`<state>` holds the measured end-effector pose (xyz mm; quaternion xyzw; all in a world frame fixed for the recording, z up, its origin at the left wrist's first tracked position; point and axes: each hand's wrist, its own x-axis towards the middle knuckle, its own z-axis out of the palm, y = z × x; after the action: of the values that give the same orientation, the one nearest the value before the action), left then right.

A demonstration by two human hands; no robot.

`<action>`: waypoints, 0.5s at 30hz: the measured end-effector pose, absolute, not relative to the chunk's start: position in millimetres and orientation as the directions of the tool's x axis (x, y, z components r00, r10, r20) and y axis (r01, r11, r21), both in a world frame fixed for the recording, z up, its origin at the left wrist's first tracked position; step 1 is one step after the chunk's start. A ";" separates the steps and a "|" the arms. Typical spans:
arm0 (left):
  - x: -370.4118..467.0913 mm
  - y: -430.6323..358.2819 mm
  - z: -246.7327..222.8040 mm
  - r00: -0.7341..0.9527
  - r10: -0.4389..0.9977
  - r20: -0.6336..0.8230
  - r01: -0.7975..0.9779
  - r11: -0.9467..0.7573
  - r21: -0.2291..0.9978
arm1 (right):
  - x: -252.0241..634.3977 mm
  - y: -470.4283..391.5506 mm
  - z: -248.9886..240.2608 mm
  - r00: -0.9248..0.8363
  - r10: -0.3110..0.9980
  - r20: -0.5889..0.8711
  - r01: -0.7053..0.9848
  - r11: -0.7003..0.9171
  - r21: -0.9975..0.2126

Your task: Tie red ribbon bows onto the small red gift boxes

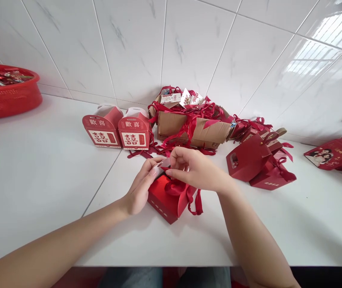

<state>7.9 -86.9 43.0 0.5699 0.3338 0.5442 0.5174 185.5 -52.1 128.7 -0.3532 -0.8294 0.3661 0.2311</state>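
A red gift box (166,202) with a red ribbon bow sits tilted on the white table in front of me. My left hand (142,182) grips its left side, the thumb pressed on a pale flap near the top. My right hand (191,168) is over the box's top, thumb and index finger pinched on the end of the red ribbon (175,187) or a small red flap beside it; I cannot tell which. More ribbon hangs loose at the box's right side.
Two red-and-white candy boxes (135,130) stand behind, left of a cardboard carton (202,130) full of ribbons and tags. Finished-looking red gift boxes (249,158) stand to the right, others (335,154) farther right. A red basket (9,98) of wrapped sweets is at far left.
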 end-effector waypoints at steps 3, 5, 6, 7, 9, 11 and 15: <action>7.6 -87.2 42.3 0.196 0.941 0.275 -0.183 -0.240 0.953 | 186.1 -52.6 129.3 -0.642 0.757 0.124 0.415 0.479 -0.774; 7.4 -87.4 42.4 0.201 0.941 0.272 -0.169 -0.240 0.956 | 185.0 -53.2 129.0 -0.636 0.763 0.116 0.414 0.464 -0.783; 7.3 -87.5 42.7 0.202 0.941 0.272 -0.162 -0.241 0.957 | 184.1 -53.5 128.6 -0.635 0.765 0.111 0.413 0.457 -0.788; 7.3 -87.7 43.0 0.204 0.940 0.274 -0.158 -0.245 0.957 | 183.2 -53.9 128.2 -0.633 0.766 0.108 0.413 0.452 -0.791; 7.1 -88.0 43.1 0.212 0.934 0.288 -0.154 -0.260 0.953 | 181.7 -54.4 127.9 -0.631 0.769 0.105 0.412 0.446 -0.794; 6.3 -88.0 42.1 0.228 0.927 0.299 -0.149 -0.270 0.951 | 181.0 -54.7 128.1 -0.636 0.765 0.100 0.408 0.444 -0.798; 2.9 -86.7 39.0 0.312 0.889 0.337 -0.157 -0.301 0.941 | 180.8 -55.1 128.9 -0.643 0.759 0.106 0.406 0.454 -0.793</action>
<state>2.9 -86.7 39.0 0.6260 0.2921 0.5087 0.5138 180.8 -55.1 128.9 -0.3547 -0.8212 0.3834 0.2299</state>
